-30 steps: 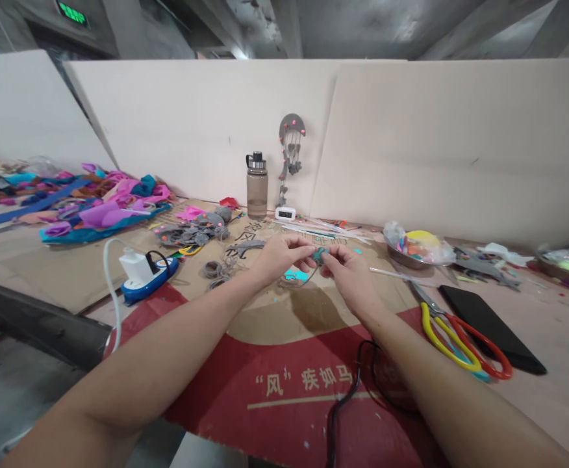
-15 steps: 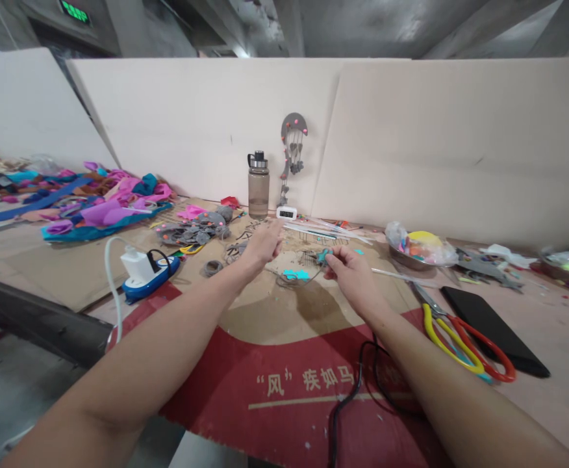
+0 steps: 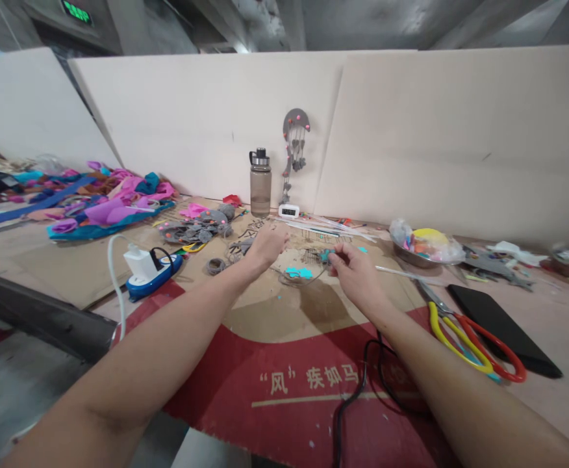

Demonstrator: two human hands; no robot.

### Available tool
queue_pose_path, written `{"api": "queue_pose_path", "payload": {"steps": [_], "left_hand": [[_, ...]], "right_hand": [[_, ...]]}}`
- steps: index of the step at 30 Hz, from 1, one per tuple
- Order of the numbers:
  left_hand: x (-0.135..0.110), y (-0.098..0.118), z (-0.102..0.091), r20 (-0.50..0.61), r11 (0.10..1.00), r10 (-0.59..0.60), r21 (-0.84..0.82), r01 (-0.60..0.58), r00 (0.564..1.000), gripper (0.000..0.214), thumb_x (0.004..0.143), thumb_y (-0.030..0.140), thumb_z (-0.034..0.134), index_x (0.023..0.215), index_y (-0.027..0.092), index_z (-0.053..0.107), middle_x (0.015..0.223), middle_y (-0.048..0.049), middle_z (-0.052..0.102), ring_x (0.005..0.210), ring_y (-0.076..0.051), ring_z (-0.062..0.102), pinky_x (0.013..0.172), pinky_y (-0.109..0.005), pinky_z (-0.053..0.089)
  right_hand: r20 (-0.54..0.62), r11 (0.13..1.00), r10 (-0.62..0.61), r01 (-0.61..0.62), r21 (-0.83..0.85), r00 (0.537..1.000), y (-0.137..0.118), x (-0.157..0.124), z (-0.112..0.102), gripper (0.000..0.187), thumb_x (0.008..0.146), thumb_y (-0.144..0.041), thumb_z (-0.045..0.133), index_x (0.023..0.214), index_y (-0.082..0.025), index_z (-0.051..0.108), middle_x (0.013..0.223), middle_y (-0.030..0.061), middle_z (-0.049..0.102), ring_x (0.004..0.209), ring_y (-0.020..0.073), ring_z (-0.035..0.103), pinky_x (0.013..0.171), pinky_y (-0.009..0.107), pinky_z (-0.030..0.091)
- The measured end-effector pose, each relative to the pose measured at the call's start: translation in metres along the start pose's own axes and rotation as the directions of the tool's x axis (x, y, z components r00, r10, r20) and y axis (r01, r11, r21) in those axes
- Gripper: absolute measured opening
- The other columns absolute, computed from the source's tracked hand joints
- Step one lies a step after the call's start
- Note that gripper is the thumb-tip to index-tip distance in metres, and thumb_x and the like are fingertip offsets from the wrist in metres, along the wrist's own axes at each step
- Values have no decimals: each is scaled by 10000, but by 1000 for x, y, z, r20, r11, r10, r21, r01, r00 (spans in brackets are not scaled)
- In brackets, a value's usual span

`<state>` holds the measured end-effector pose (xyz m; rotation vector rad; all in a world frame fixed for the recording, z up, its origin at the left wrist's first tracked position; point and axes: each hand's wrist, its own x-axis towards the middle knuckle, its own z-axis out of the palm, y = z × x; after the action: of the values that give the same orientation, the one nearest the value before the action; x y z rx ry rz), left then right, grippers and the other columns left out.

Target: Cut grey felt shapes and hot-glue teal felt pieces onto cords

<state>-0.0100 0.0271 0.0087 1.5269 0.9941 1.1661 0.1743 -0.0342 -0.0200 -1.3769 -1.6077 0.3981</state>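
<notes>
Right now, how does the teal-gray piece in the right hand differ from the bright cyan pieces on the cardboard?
The teal-gray piece is held in the right hand; the cyan pieces lie on the cardboard. The teal-gray piece looks darker and duller, while the cyan pieces are bright. Both are small and bluish-green.

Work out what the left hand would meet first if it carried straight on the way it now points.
The left hand would probably meet the thin white strips lying ahead, near the small white clock. Its height is unclear, so it might pass above them.
</notes>
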Motion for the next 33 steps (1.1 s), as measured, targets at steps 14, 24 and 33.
{"api": "queue_pose_path", "payload": {"steps": [14, 24, 33], "left_hand": [[-12, -4, 19, 355, 999, 7, -50, 11, 935, 145, 760, 140, 663, 896, 105, 699, 677, -55, 710, 572, -105, 646, 566, -214, 520], [-14, -9, 26, 329, 978, -106, -136, 159, 938, 121, 708, 149, 752, 800, 94, 698, 698, -63, 726, 613, -109, 678, 642, -229, 556], [-16, -3, 23, 287, 977, -85, -164, 137, 954, 206, 685, 183, 795, 821, 73, 688, 696, -55, 722, 615, -97, 674, 664, -223, 560]], "right_hand": [[24, 982, -104, 107, -157, 994, -1, -1, -1, 144, 851, -265, 452, 764, -211, 553, 700, 31, 576, 699, 189, 511, 665, 317, 362], [13, 997, -69, 69, -36, 998, -1, -2, 1, 82, 851, -269, 479, 868, -213, 537, 752, 28, 596, 706, 182, 550, 680, 323, 418], [-127, 996, -72, 77, 35, 989, -7, -5, 2, 125, 815, -289, 531, 890, -224, 455, 826, 27, 564, 680, 176, 575, 663, 342, 454]]}}
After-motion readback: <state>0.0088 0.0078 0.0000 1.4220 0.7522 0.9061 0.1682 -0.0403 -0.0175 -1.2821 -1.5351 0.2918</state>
